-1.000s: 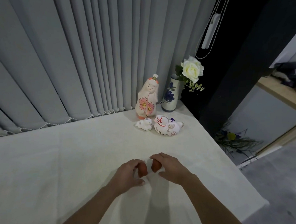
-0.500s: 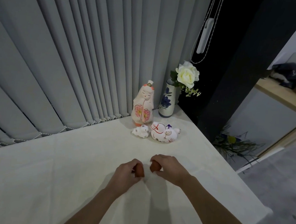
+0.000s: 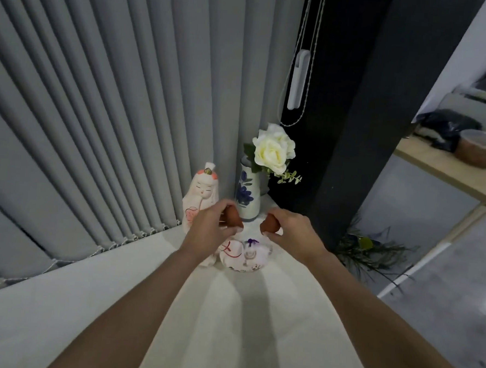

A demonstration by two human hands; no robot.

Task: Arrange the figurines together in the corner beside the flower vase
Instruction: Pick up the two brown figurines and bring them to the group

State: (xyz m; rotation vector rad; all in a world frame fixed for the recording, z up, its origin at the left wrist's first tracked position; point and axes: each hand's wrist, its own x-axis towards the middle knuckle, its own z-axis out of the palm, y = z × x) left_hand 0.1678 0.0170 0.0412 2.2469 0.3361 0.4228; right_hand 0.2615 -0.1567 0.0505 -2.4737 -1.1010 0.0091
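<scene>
Left hand (image 3: 209,230) grips a small brown figurine (image 3: 233,216); right hand (image 3: 291,233) grips a second brown figurine (image 3: 270,224). Both are held above the white animal figurine (image 3: 246,256), near the doll figurine (image 3: 200,194) and flower vase (image 3: 248,194) in the table (image 3: 227,325) corner.

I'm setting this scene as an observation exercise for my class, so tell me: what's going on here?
A person is carrying two small brown figurines toward the table's far corner, one in the left hand and one in the right hand. Both hands are raised above a white painted figurine lying on the white table. A tall doll figurine stands beside the blue-patterned flower vase holding a white rose. The brown ones are not yet set down.
</scene>
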